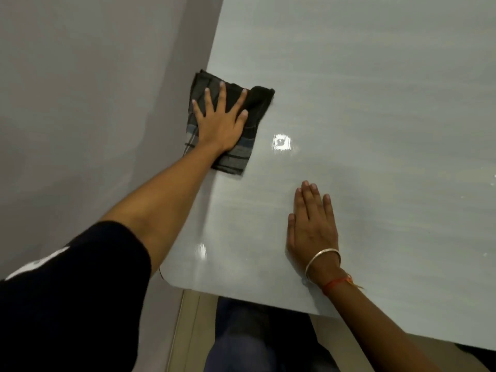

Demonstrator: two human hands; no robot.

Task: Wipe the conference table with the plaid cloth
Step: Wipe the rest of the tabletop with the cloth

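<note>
Left hand [220, 122] flattens folded plaid cloth [230, 124] on glossy table [375, 103].

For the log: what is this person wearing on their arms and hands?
The left arm has a short black sleeve with a white print on it; the forearm below is bare, and the left hand shows no rings or bands. The right hand is also ringless, but its wrist carries a thin silver-coloured bangle and a red-orange thread. No right sleeve is in view.
</note>
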